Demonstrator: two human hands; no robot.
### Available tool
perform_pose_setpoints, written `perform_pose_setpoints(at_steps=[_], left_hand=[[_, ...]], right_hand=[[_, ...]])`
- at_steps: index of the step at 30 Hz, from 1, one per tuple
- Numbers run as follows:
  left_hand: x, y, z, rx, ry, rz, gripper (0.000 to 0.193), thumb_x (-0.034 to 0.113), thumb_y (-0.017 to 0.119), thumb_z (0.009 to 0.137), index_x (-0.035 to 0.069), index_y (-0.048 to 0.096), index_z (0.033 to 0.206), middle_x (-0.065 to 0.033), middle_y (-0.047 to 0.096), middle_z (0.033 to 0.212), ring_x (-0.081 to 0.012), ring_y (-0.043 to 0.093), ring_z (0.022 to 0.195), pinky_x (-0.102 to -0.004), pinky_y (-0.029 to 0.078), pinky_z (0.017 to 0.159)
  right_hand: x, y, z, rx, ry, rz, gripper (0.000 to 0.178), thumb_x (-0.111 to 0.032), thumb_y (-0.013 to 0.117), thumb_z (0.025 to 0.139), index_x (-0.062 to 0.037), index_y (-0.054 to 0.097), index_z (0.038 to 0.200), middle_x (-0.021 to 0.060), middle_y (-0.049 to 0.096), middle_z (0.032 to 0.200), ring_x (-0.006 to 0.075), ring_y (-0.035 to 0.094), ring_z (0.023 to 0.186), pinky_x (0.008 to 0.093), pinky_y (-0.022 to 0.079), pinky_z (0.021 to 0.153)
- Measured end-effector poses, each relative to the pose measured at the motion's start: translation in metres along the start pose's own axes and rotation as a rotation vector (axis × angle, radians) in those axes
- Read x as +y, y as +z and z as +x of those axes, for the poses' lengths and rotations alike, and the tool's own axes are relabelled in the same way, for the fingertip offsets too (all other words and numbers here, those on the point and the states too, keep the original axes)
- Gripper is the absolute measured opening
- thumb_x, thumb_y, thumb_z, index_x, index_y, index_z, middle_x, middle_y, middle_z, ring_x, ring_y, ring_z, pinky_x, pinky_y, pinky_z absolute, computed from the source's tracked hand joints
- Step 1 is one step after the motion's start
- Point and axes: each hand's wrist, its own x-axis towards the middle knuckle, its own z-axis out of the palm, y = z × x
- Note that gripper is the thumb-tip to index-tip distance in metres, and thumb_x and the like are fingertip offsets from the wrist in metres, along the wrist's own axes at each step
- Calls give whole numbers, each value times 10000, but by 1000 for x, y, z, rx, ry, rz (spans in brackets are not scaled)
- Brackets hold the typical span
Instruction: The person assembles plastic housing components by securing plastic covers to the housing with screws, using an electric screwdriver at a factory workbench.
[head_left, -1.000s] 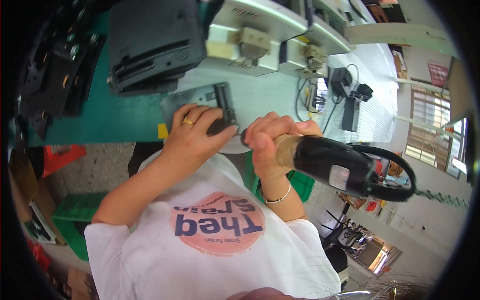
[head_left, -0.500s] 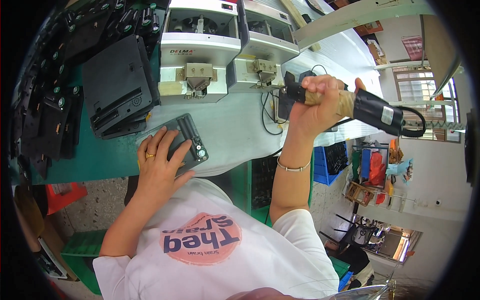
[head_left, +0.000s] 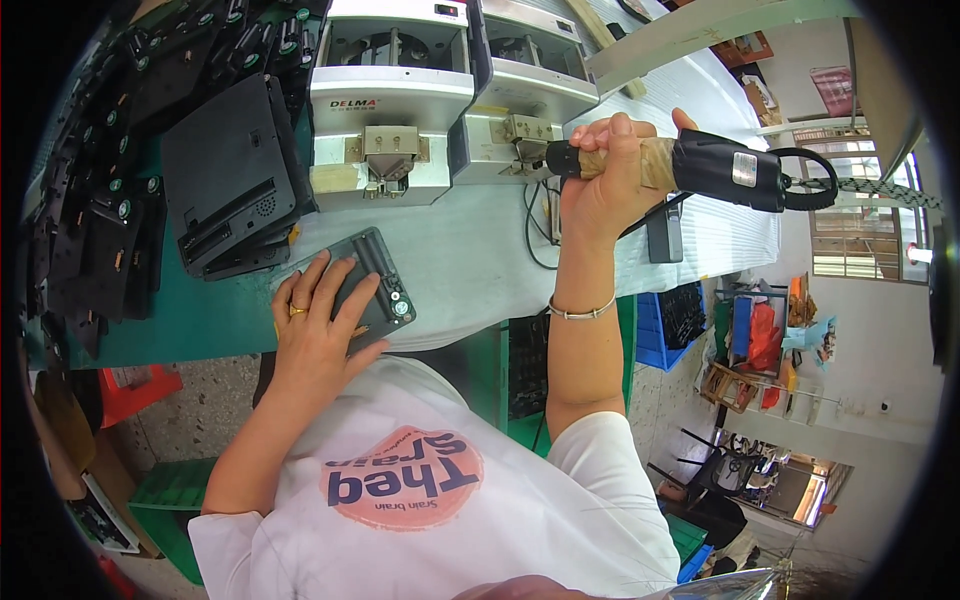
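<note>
Left hand open with fingers spread, I rest it on a dark grey, flat rectangular plastic casing lying beneath my fingers, with a stack of black plastic panels beyond it to the left. Right hand wrapped around a black cylindrical power driver with a tan grip, I hold its tip near a boxy white-and-silver metal machine ahead; whether they touch, I cannot tell.

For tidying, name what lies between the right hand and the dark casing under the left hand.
Between the right hand and casing, the head view shows a dark cable and white sheet.
</note>
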Motion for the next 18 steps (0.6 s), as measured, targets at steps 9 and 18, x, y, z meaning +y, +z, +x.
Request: perform_pose_setpoints(at_steps=[9, 18], left_hand=[[-1, -4, -2, -7, -1, -36, 828, 261, 856, 632, 177, 479, 1365, -110, 444, 1385, -336, 352, 1353, -535, 251, 1081], [-10, -9, -29, 150, 43, -39, 691, 270, 848, 632, 158, 562, 1250, -94, 520, 1300, -318, 445, 1277, -515, 289, 1053]], right_hand=[[-5, 5, -2, -166, 9, -145, 580, 34, 645, 855, -74, 334, 1332, 66, 586, 690, 138, 562, 566, 334, 526, 574], [-8, 8, 1, -136, 146, -10, 520, 28, 647, 854, -9, 379, 1298, 52, 547, 658, 134, 529, 514, 295, 482, 506]])
